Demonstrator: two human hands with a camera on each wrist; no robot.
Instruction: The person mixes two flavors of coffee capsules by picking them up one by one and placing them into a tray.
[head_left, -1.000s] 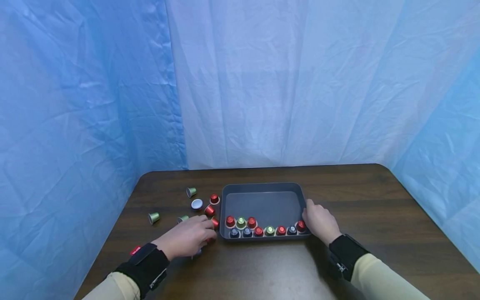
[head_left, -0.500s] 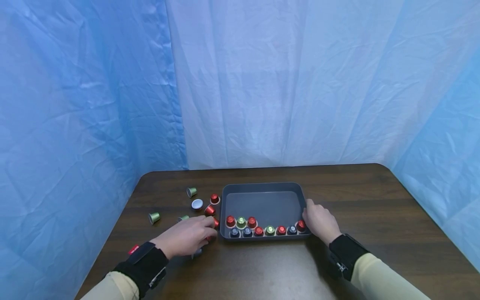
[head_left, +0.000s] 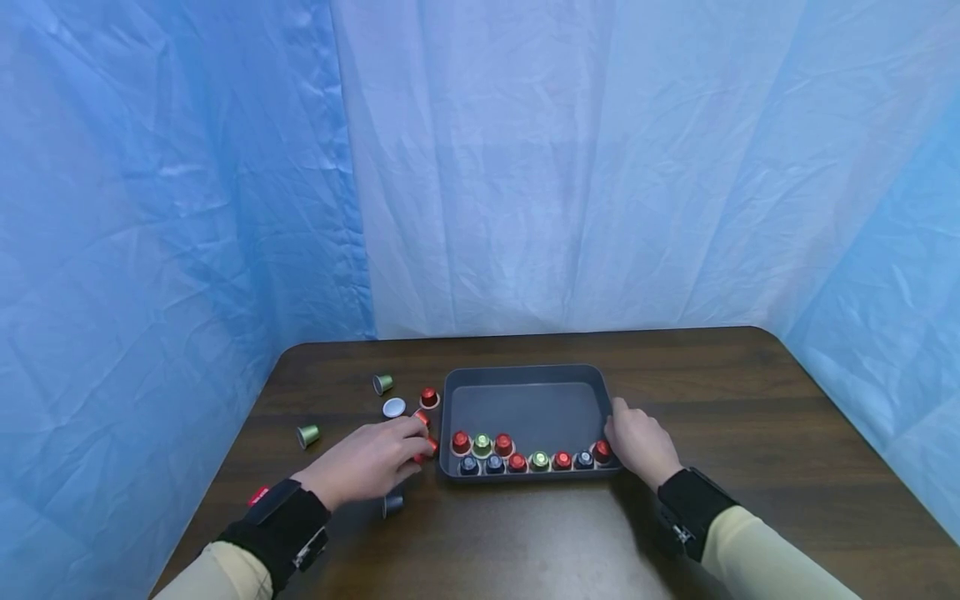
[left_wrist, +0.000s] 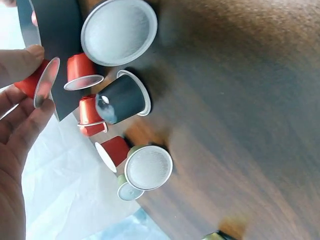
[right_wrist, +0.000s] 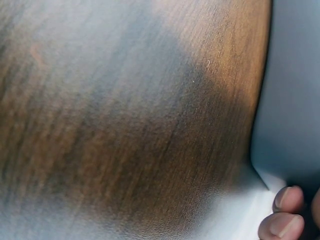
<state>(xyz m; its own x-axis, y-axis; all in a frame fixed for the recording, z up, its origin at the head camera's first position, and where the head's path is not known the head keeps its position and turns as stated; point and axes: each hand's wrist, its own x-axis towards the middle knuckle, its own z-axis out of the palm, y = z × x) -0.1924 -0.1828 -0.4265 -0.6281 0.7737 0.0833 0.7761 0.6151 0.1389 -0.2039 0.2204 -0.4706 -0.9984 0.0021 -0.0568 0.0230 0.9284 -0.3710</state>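
My left hand (head_left: 367, 463) pinches a red coffee capsule (left_wrist: 31, 81) between thumb and fingertips, just left of the dark grey tray (head_left: 528, 408). In the left wrist view the capsule's foil lid faces the loose capsules. My right hand (head_left: 643, 443) grips the tray's right side; the right wrist view shows its fingertips (right_wrist: 287, 226) at the tray's corner. Inside the tray, red, green and dark blue capsules stand lid down: a full row along the near wall, and a red, a green (head_left: 482, 445) and another red one behind it at left.
Loose capsules lie left of the tray: a dark blue one (head_left: 392, 505) nearest me, green ones (head_left: 307, 436) farther left, an upturned one with a pale lid (head_left: 393, 407), and a red one (head_left: 429, 397) by the tray wall. Blue sheets (head_left: 525, 167) hang behind the wooden table.
My left hand has shifted slightly away from me, uncovering the dark blue capsule near the front and covering a green one. The right hand and tray have stayed in place.
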